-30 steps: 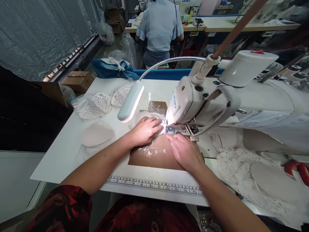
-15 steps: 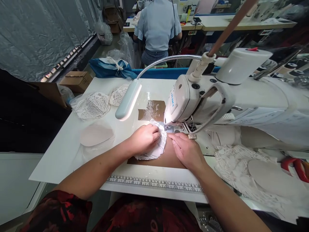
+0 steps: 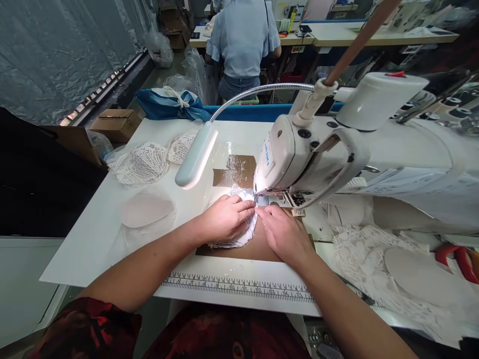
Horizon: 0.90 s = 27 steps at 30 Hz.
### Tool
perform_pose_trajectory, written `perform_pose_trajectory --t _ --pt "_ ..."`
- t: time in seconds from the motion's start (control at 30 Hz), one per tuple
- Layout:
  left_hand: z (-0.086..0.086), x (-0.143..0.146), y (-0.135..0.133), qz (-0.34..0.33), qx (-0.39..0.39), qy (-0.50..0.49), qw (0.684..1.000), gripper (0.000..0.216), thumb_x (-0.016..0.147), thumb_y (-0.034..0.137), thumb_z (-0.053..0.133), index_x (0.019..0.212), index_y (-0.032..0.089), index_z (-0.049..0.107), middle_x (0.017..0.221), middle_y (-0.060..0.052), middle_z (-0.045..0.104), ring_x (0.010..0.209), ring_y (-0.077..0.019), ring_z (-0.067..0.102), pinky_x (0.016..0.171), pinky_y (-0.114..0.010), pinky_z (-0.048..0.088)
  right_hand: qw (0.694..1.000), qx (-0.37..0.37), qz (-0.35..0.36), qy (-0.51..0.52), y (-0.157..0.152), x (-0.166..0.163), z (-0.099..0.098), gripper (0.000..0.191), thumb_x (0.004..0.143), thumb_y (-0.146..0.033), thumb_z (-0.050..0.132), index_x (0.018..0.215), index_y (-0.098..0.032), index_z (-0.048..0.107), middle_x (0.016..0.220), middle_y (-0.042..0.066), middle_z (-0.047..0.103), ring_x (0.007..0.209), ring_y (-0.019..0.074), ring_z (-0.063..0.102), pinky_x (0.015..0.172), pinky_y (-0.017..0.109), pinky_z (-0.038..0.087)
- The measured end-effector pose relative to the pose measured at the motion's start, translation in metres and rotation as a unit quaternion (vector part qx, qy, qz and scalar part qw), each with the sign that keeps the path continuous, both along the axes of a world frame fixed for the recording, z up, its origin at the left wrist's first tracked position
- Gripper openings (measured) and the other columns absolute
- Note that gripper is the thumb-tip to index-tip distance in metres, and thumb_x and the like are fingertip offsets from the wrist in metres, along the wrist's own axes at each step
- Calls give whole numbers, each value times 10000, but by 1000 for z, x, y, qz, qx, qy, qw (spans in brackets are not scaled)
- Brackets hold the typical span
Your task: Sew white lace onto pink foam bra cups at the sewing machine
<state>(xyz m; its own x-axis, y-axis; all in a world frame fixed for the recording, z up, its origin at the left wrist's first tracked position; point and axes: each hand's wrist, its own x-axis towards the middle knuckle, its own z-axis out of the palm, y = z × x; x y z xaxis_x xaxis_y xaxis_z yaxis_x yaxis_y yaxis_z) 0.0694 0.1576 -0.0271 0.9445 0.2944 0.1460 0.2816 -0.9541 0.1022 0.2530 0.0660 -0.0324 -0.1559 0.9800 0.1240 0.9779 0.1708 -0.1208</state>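
Note:
My left hand (image 3: 224,218) lies curled on a white lace piece (image 3: 239,238) in front of the sewing machine (image 3: 299,154), its fingers pressing and gripping the lace. My right hand (image 3: 284,234) meets it from the right, its fingertips pinching the lace edge just below the presser foot (image 3: 262,199). The lace rests on a brown taped patch (image 3: 258,247) of the white table (image 3: 93,234). A gooseneck lamp (image 3: 196,154) hangs over the left hand.
A lace cup pile (image 3: 140,162) and a pale foam cup (image 3: 145,209) lie at left. More lace and foam cups (image 3: 396,274) lie at right, with red-handled scissors (image 3: 456,257). A ruler strip (image 3: 239,288) runs along the front edge. Another person (image 3: 243,40) sits behind.
The lace piece came out from under my left hand toward me, then both hands closed together on it at the needle. The view shifted slightly.

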Motion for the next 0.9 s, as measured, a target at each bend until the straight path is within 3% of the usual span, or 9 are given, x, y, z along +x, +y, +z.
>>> perform_pose_trajectory --t 0.53,0.9 --pt "0 4 6 -9 6 -3 1000 335 953 201 418 1227 85 571 1286 -161 567 990 -256 533 835 -384 439 999 41 3 -21 1 -2 -5 412 857 -84 419 1191 -172 645 944 67 687 781 188 561 637 296 370" --pt "-13 4 11 -27 -14 -86 996 310 977 189 395 1204 88 581 1221 -156 611 1061 -252 555 874 -404 505 999 33 3 3 -1 3 -9 431 824 -59 441 1170 -195 657 1010 37 701 827 190 595 651 294 396"
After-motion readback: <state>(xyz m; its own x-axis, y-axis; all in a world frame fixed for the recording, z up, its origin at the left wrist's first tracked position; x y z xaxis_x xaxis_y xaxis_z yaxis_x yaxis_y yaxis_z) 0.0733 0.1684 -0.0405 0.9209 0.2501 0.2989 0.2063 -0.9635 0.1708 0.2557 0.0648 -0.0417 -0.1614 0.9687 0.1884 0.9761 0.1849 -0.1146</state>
